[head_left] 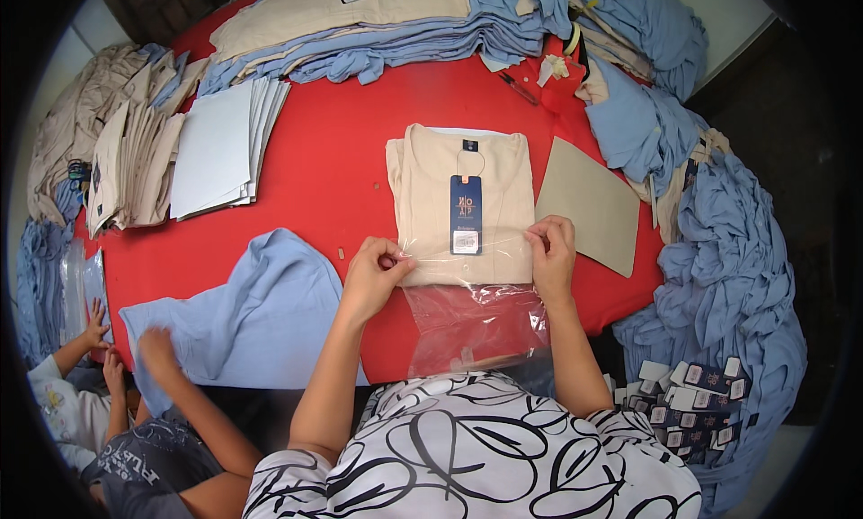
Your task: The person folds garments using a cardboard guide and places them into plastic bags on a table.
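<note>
A folded beige shirt (422,204) lies in front of me on the red table, with a navy hang tag (466,215) on its chest. A clear plastic bag (476,321) covers its lower part and trails toward the table's near edge. My left hand (376,272) pinches the bag's opening at the shirt's left side. At the right side my right hand (551,254) pinches the opposite edge of the bag, its fingers closed. A strip of white card shows behind the shirt's collar.
Right of the shirt lies a grey-brown card sheet (589,209). White boards (225,150) and folded beige shirts (135,164) stand at the left. A loose blue garment (243,312) lies near a co-worker's blurred hand (157,350). Blue garments (728,249) and tags (697,407) are piled right.
</note>
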### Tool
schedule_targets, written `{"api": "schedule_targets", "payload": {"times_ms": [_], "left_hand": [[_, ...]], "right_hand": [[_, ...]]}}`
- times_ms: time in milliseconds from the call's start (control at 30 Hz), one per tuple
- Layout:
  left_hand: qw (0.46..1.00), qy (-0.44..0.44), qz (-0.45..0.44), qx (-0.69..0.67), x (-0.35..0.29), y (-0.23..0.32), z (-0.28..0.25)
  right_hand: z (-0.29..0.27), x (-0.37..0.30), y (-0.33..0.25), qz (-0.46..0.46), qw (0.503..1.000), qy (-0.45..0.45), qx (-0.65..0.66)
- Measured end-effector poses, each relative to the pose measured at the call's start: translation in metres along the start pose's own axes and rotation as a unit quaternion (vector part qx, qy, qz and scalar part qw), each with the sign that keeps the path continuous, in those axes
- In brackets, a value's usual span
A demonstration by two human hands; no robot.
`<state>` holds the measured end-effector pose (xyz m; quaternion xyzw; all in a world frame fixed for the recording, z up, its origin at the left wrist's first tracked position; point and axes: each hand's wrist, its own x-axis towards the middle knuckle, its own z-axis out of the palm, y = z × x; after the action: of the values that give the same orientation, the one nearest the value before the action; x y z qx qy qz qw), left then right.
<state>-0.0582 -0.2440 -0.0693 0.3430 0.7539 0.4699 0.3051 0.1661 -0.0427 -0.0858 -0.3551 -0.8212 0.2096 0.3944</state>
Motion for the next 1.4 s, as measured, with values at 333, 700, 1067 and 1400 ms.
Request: {"api": "schedule_targets", "payload": {"times_ms": [333, 700, 1067, 1400], "left_hand": [[0.878, -0.161, -0.046, -0.449, -0.036, 0.001, 0.026], [0.999, -0.022, 0.047, 0.016, -0.046, -0.008, 0.003], [0.992, -0.066, 0.045, -0.101, 0.008, -0.031, -0.007], [0.97, -0.102, -0.014, -0.221, 0.012, -0.013, 0.003]], "right_hand": [[-0.004, -0.028, 0.011, 0.148, 0.978, 0.003, 0.148], [-0.005, -0.047, 0.008, 0.003, 1.0, 0.012, 0.013], [0.002, -0.053, 0.007, 0.054, 0.988, 0.045, 0.138], [0.017, -0.046, 0.026, 0.23, 0.908, 0.085, 0.339]]}}
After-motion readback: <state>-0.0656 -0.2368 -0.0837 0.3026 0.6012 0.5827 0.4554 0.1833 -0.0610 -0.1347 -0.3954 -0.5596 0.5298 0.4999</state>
